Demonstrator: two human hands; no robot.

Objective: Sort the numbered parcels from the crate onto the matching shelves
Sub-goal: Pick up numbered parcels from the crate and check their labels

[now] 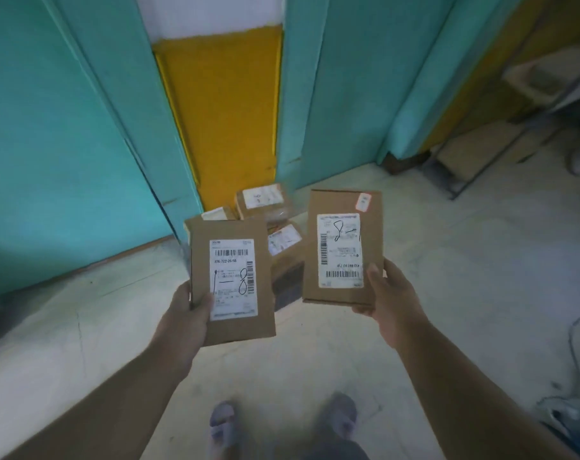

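Nearest the camera, two feet in grey slippers are seen on the pale floor. Above them two flat brown parcels are held up side by side, slightly apart, each with its long axis running away from the person and its labelled face turned up. The left parcel is gripped at its left edge by the left hand, the thumb laid on the label's lower left corner and the fingers hidden underneath; a handwritten 8 is read upright on its label. The right parcel is pinched at its lower right corner by the right hand, the thumb pressed on top beside the label and the fingers curled beneath; its label is turned the other way round, the printed number being upside down, with an 8 and a stroke written on it and a small red sticker at the far right corner. Beyond the fingertips, between the two parcels, a pile of at least three more parcels is seen on the floor against a yellow wall strip framed by teal panels. Far right, a blurred metal rack is made out.
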